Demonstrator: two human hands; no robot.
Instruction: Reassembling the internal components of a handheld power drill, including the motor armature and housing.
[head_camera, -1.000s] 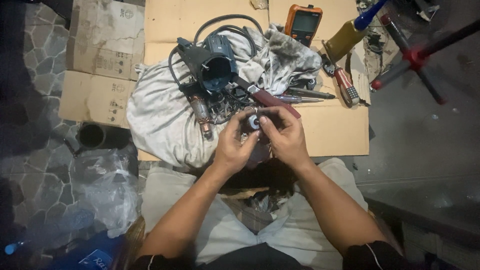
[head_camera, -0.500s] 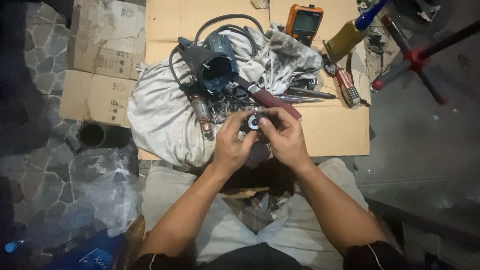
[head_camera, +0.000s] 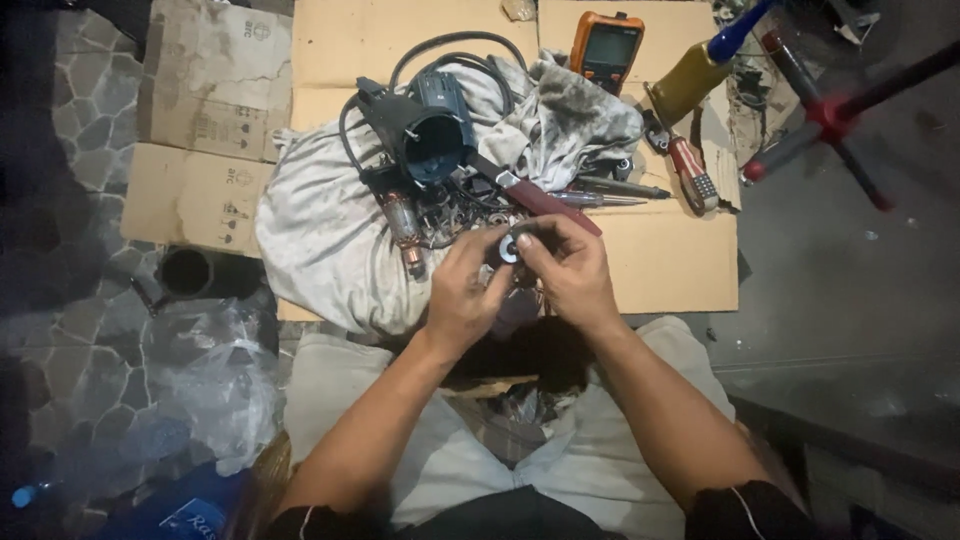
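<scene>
A person seated on the floor holds a small round metal part (head_camera: 508, 248), pale-ringed and seemingly a bearing or a fitting on a darker piece, pinched between the fingertips of both hands just above the lap. The left hand (head_camera: 462, 295) curls around it from the near side, thumb and forefinger closed on its edge, while the right hand (head_camera: 567, 270) grips from the far side. The two together keep the piece steady and turned up toward the eyes, probably for close work.

Ahead, a soiled grey cloth (head_camera: 320, 240) is spread over flattened cardboard (head_camera: 660, 260), apparently to catch grease and keep loose parts from scattering. On the cloth lie a dark open motor housing (head_camera: 425, 140) with its black cable (head_camera: 450, 55) looped behind, a copper-wound armature (head_camera: 405, 225) and a heap of small metal parts. A red-handled tool (head_camera: 535, 197) rests just beyond the hands, within easy reach. An orange multimeter (head_camera: 607, 45) sits at the cardboard's far edge, with a screwdriver (head_camera: 690, 172) to its right. A crumpled clear plastic bag (head_camera: 215, 385) lies on the stone floor to the left.
</scene>
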